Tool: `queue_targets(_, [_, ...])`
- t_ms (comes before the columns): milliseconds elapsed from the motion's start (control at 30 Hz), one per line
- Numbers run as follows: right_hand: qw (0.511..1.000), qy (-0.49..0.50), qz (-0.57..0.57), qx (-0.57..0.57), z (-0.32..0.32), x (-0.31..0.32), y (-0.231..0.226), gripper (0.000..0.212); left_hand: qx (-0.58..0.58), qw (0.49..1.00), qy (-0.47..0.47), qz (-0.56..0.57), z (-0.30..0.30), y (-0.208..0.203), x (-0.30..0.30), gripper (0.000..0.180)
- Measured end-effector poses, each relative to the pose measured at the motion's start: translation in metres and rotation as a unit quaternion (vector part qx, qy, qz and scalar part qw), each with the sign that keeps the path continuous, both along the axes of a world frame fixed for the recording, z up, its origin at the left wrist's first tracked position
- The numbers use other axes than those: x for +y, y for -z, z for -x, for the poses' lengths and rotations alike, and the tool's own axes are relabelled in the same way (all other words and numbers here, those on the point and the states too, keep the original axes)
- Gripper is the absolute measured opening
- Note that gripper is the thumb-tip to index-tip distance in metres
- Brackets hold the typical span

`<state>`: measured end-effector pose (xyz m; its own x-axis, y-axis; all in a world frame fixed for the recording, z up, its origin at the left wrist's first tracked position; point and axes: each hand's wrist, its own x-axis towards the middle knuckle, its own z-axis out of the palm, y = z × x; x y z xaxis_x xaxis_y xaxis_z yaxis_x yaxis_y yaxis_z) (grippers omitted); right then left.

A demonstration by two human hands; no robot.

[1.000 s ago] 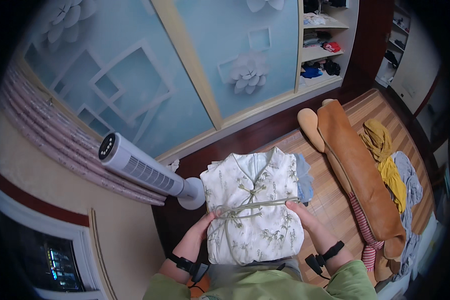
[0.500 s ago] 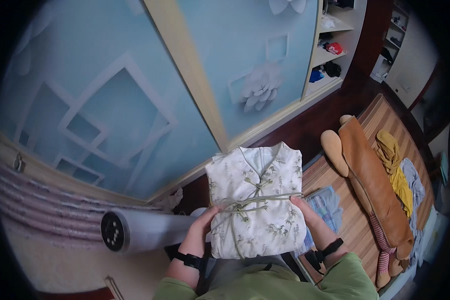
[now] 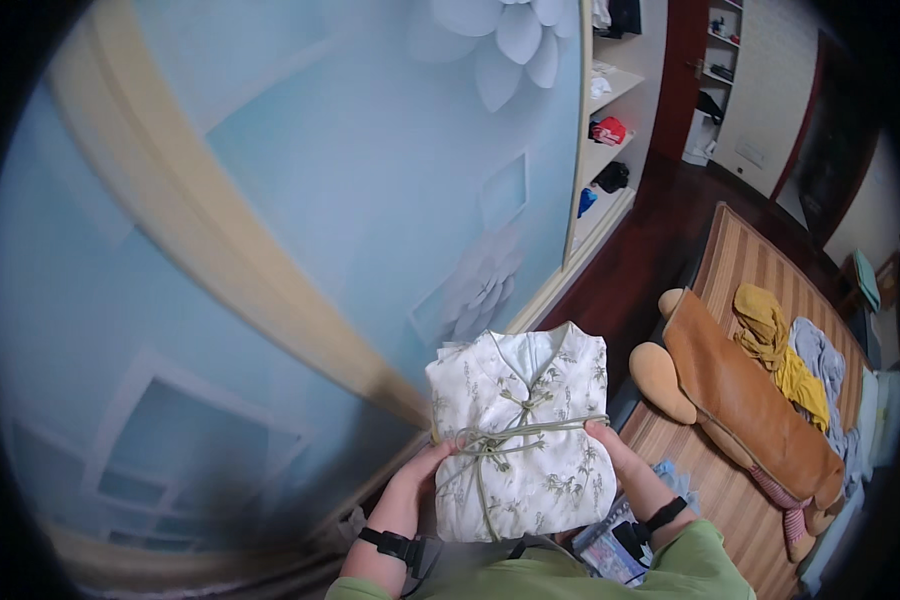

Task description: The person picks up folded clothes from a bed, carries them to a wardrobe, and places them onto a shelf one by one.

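Observation:
A folded white garment (image 3: 525, 490) with a green leaf print, a V-shaped collar and thin green ties across its middle is held flat in front of my body. My left hand (image 3: 432, 462) grips its left edge, thumb on top beside the ties. At the opposite edge my right hand (image 3: 604, 440) clasps it the same way. The fingers of both hands are hidden beneath the cloth. Black straps circle both my forearms.
A blue wardrobe door (image 3: 350, 180) with white flower patterns stands close on the left. Beyond it are open shelves (image 3: 610, 150) holding clothes. On the right, a bed with a striped mat (image 3: 660, 450) bears a long brown plush toy (image 3: 740, 390) and yellow clothing (image 3: 770, 330).
My view has swung, and I have come nearer the wardrobe door with the folded garment. The shelves and bed now sit further left in view. Both hands keep their grip.

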<state>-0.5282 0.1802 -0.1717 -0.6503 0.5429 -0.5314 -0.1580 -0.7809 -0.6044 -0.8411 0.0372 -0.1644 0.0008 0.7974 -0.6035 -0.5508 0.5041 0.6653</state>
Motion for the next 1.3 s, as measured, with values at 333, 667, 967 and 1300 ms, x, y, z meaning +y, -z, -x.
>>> queue_targets(333, [0.986,0.166,-0.004,0.007,0.012,0.011,-0.001,0.074,0.052,0.984,0.147,0.085,0.035,-0.023,0.124,0.064])
queue_targets(667, [0.94,0.342,0.003,-0.015,-0.006,0.236,-0.041,0.064,0.023,0.934,0.348,0.071,-0.004,-0.045,0.465,0.058])
queue_targets(967, [0.891,0.452,-0.021,-0.04,-0.097,0.413,-0.02,0.057,-0.027,0.885,0.462,0.043,-0.118,0.002,0.714,0.062])
queue_targets(1300, [0.93,0.366,-0.038,-0.027,-0.193,0.747,-0.025,0.062,-0.045,0.916,0.399,0.001,-0.189,0.036,1.002,0.081])
